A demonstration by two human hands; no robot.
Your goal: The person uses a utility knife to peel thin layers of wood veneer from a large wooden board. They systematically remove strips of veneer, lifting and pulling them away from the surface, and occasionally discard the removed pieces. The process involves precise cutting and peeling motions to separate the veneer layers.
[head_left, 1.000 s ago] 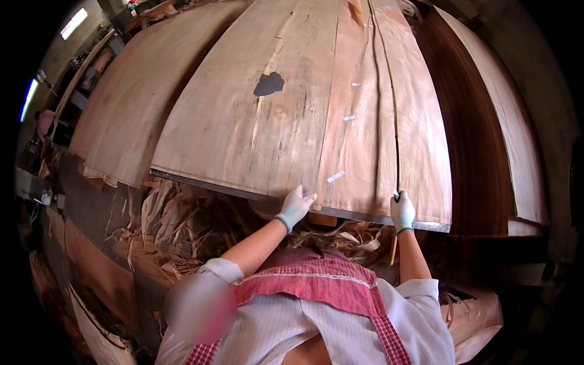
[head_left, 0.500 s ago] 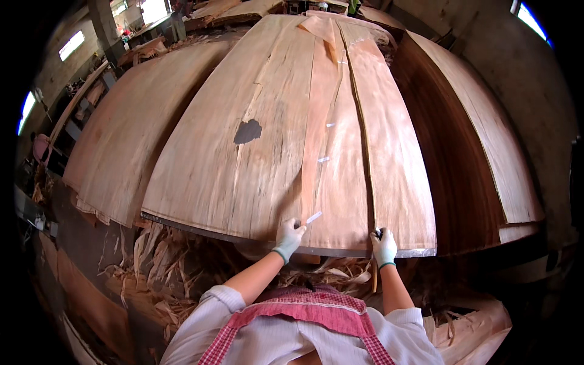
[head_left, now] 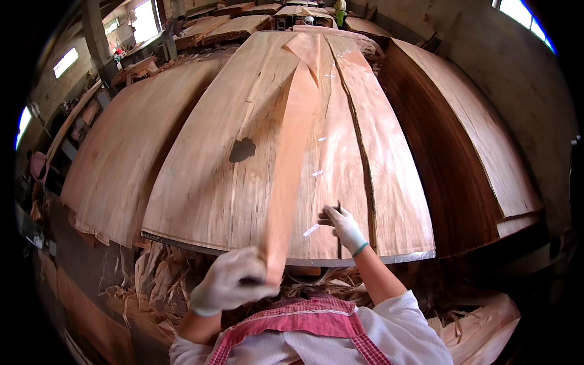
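Blur obscures how the left hand point(head_left: 234, 281) holds the veneer strip point(head_left: 286, 194).

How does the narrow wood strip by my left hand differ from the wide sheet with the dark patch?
The strip is narrow; the sheet is broad. The strip looks more orange; the sheet is paler, with dark streaks and a dark patch. The strip's near end reaches past the sheet's edge to the left hand; the sheet lies spread out. Both are long, thin wood.

Two hands point(head_left: 234, 280) point(head_left: 348, 230), one veneer strip point(head_left: 286, 176), one dark patch point(head_left: 242, 150), one apron point(head_left: 304, 323)
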